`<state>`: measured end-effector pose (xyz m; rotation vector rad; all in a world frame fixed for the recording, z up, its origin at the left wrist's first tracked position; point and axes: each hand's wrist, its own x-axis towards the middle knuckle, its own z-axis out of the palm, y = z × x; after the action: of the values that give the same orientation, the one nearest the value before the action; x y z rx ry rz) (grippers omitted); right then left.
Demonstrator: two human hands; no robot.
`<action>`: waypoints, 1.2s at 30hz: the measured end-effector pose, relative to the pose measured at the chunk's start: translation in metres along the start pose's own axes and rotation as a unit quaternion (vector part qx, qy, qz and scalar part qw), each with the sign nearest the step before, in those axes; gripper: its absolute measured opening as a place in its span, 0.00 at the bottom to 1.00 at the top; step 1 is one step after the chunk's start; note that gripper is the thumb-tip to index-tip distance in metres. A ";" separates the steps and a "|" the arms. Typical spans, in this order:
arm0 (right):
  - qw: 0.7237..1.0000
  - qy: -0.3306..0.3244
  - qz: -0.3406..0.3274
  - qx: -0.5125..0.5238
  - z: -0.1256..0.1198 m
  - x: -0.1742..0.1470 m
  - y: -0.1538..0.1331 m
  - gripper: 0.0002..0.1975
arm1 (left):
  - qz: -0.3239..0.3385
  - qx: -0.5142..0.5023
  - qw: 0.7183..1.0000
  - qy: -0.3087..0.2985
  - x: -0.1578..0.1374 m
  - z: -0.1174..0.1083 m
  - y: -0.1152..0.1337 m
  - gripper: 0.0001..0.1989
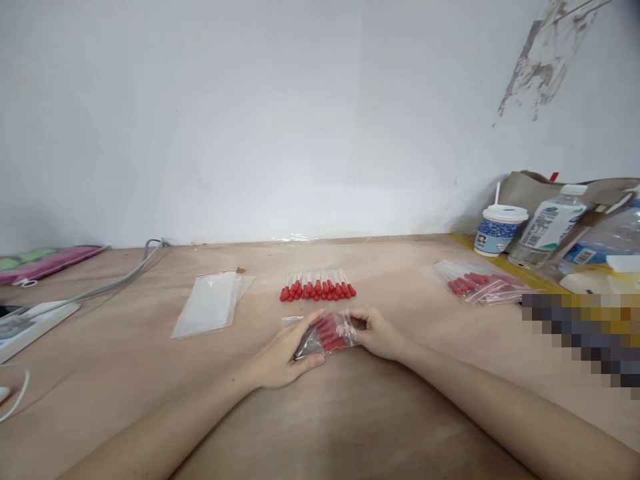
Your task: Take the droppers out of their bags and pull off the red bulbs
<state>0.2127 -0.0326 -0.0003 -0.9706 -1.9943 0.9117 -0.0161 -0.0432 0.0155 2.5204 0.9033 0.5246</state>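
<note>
Plastic bag [327, 335] with red pieces inside: between your two hands, low over the near middle of the table [345, 427]. Your left hand [287, 353] has the bag's left side between thumb and fingers, thumb along the near edge, fingers over the far one; this probably steadies the thin film and stops it folding. Your right hand [380, 333] pinches the right edge between thumb and forefinger, the other fingers curled in; that likely gives finer control of the edge. Whether the bag's mouth is at that edge, cannot tell.

Just beyond the bag, well within reach of both hands: loose red-ended sticks [317, 288], side by side in a rough row, red ends towards you. Ordering them so presumably makes them easy to see and pick up by the thicker end.

Left of the row: flat bags [204, 310], overlapping, near your left hand's side. Far right: filled bags [480, 283], red ends visible through the film, well apart from the loose row; the gap seems to prevent mixing. Behind these, against the wall side, a lidded cup [500, 230] and a bottle [550, 227] stand off your working spot.
</note>
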 end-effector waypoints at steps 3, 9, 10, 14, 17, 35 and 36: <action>0.998 0.022 0.062 -0.005 0.002 0.001 0.004 0.18 | 0.014 -0.007 1.000 -0.003 0.003 0.001 0.002 0.33; 0.996 0.014 0.073 0.043 0.003 0.001 0.000 0.18 | 0.034 -0.003 0.999 0.031 0.003 0.001 0.003 0.35; 0.995 0.016 0.068 0.065 0.004 0.001 0.000 0.19 | 0.032 -0.001 0.999 0.037 0.003 0.000 0.003 0.35; 0.984 0.004 0.085 0.154 0.007 0.002 0.001 0.21 | 0.030 0.009 0.999 0.036 0.002 0.001 0.002 0.34; 0.974 -0.002 0.122 0.189 0.008 0.004 0.001 0.22 | 0.022 0.021 0.999 0.021 0.001 0.002 0.002 0.34; 0.996 0.028 0.078 -0.034 0.007 0.001 -0.003 0.16 | -0.017 0.025 1.000 -0.001 0.001 0.003 0.000 0.36; 0.996 0.032 0.072 -0.042 0.006 0.001 -0.004 0.16 | -0.016 0.024 1.000 0.001 0.001 0.003 -0.001 0.36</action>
<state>0.2057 -0.0357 0.0005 -1.1885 -1.9421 0.8690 -0.0145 -0.0429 0.0132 2.5433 0.9671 0.5023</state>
